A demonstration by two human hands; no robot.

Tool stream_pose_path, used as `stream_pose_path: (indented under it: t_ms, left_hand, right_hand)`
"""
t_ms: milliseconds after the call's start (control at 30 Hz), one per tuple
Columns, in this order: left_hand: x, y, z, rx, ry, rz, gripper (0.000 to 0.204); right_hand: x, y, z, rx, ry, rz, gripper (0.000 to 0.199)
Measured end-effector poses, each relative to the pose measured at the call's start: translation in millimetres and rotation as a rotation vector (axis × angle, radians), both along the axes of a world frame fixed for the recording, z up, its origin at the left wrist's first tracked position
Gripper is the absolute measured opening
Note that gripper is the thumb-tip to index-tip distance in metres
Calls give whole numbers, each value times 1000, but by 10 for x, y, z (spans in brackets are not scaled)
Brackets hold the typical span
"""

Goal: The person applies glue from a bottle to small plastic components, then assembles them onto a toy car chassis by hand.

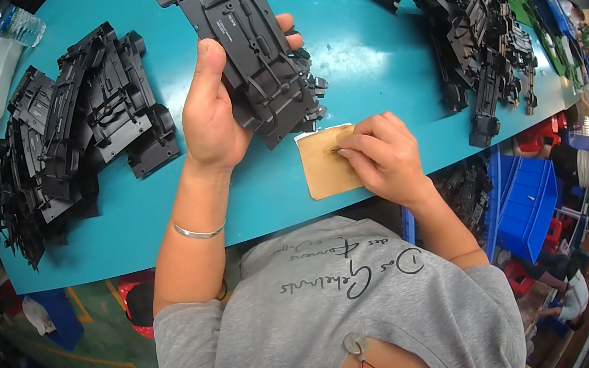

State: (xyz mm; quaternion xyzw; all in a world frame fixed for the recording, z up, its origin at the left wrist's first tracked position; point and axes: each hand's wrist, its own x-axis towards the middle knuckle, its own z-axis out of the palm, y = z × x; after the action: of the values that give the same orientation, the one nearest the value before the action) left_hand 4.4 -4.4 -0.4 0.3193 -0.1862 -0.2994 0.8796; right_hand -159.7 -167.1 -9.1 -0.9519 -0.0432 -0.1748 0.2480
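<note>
My left hand [213, 113] is raised above the table, wrapped round a black plastic model-vehicle chassis [247, 49]. The thumb lies along its near left edge, and fingertips show past its right edge. The chassis is tilted, its moulded flat side with ribs and rods facing up. To the right, my right hand [388, 157] is over a tan square piece of card or paper [323, 173] near the table's front edge. Thumb and forefinger are pinched together at a darker patch on it. Whatever they hold is too small to make out.
More black chassis [70, 117] are heaped on the turquoise table [239, 213] at the left. Another pile [475, 26] stands at the right, beside green and blue trays. A plastic bottle [21, 26] is at the far left; a blue bin [528, 209] stands beyond the table's right edge.
</note>
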Motion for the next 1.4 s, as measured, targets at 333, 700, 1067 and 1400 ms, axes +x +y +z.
stream_pose_path:
  t_ms: [333, 700, 1067, 1400]
  left_hand:
    - [-8, 1, 10, -4, 17, -15, 57]
    - [-52, -13, -30, -13, 55, -72, 63]
    - [-66, -36, -16, 14, 69, -95, 64]
    - [-69, -52, -17, -7, 144, -112, 66]
  right_hand:
    - [17, 1, -7, 33, -2, 13, 10]
    - [93, -178, 174, 1512, 414, -293, 8]
    - [108, -202, 169, 1719, 465, -276, 7]
    - [252, -128, 217, 1721, 387, -305, 6]
